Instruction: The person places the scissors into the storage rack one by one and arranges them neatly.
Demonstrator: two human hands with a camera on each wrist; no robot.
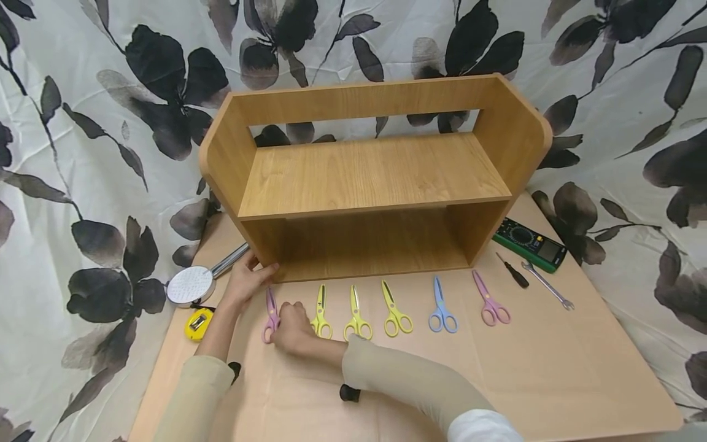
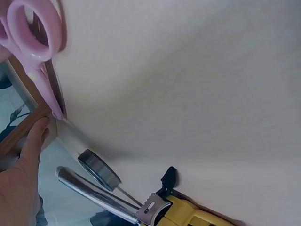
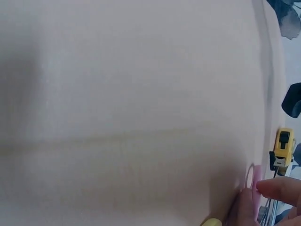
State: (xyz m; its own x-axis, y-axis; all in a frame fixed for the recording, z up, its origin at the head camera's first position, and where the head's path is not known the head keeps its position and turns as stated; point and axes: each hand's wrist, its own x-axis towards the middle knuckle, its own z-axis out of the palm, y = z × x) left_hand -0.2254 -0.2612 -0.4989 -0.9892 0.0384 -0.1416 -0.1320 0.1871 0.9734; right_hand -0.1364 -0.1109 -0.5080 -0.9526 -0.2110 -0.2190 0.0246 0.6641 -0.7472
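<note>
A two-tier wooden shelf (image 1: pixel 375 175) stands on the table. My left hand (image 1: pixel 243 285) holds its lower left front corner; in the left wrist view the left hand (image 2: pixel 21 188) has a straight digit along the board's edge. Pink scissors (image 1: pixel 271 313) lie just right of that corner, blades toward the shelf. My right hand (image 1: pixel 295 328) pinches their handles from the right. The right wrist view shows the thumb and a finger of the right hand (image 3: pixel 280 190) on either side of the pink handle (image 3: pixel 256 188). Yellow scissors (image 1: pixel 321 316) are close beside the right hand.
More scissors continue the row: two yellow, blue scissors (image 1: pixel 440 307) and pink scissors (image 1: pixel 488 301). At right lie a screwdriver (image 1: pixel 516 273), a wrench (image 1: pixel 547 285) and a green multimeter (image 1: pixel 530 242). A shower head (image 1: pixel 190 285) and a yellow tape measure (image 1: pixel 199 323) lie left of the left hand.
</note>
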